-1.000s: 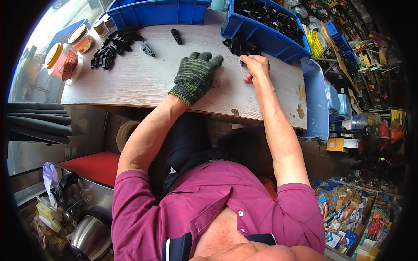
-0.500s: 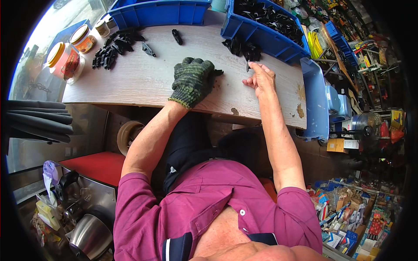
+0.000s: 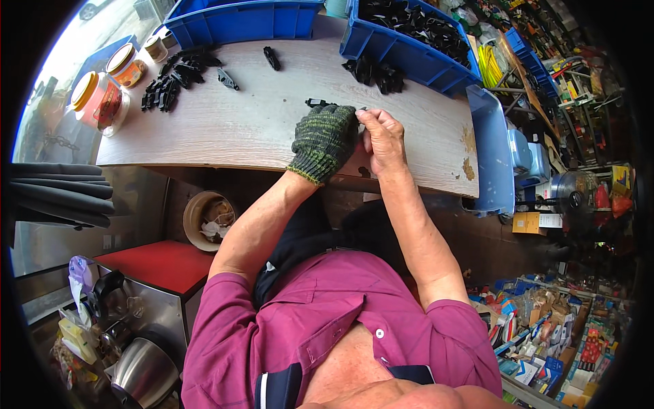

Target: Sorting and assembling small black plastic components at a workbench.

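My left hand [image 3: 325, 138], in a dark green knitted glove, is closed around a small black plastic part [image 3: 317, 102], whose end pokes out beyond the fingers. My bare right hand [image 3: 385, 140] is beside it, with thumb and forefinger pinched together at the glove's right side. A small dark piece shows at those fingertips, too small to name. Farther off on the table lie a black part [image 3: 272, 58] and a greyish one [image 3: 227, 79]. Several black parts form a pile [image 3: 178, 73] at the left, and another dark pile [image 3: 373, 75] sits before the right bin.
Two blue bins [image 3: 242, 27] [image 3: 402, 51] stand along the table's [image 3: 252, 129] far side; the right one is full of black parts. Lidded jars [image 3: 101, 101] are at the left. A light blue container [image 3: 492, 153] adjoins the right edge. A waste bin [image 3: 193, 221] stands below.
My right hand has moved left from beside the dark pile, bringing its small piece to my left hand. The gloved hand has shifted slightly right, still around the black part.
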The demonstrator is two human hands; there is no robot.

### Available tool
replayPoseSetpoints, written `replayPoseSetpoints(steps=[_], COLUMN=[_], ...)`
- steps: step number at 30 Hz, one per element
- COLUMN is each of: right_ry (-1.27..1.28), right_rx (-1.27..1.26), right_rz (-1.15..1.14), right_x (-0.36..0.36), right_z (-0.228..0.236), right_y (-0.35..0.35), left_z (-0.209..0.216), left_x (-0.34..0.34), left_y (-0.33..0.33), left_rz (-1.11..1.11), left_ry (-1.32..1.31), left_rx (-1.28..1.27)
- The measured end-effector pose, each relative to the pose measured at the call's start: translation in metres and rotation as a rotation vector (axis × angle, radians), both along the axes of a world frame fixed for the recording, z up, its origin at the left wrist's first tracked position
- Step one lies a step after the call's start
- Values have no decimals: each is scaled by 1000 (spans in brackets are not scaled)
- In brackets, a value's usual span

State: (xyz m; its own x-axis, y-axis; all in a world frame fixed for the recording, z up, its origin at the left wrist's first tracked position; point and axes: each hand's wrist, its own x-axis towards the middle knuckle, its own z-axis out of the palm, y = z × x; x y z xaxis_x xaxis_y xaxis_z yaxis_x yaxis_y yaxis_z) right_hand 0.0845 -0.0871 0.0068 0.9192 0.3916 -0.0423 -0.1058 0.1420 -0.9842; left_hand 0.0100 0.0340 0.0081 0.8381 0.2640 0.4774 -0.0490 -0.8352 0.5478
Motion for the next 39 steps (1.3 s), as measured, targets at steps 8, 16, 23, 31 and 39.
replayPoseSetpoints(steps=[8, 16, 23, 31, 39], right_ry=[31, 68, 139, 86, -111], right_rx=[-79, 27, 61, 31, -5], right_rz=[100, 15, -146, -229, -255], right_x=[-2, -13, -5, -11, -5], right_z=[8, 14, 11, 7, -16], right_y=[-3, -2, -1, 2, -1], left_z=[1, -4, -2, 8, -4], left_x=[-7, -1, -7, -14, -6], left_y=[0, 40, 38, 10, -5], left_rz=[-13, 214, -97, -256, -142], left_ry=[-140, -76, 14, 97, -82], left_rx=[39, 250, 69, -509, -620])
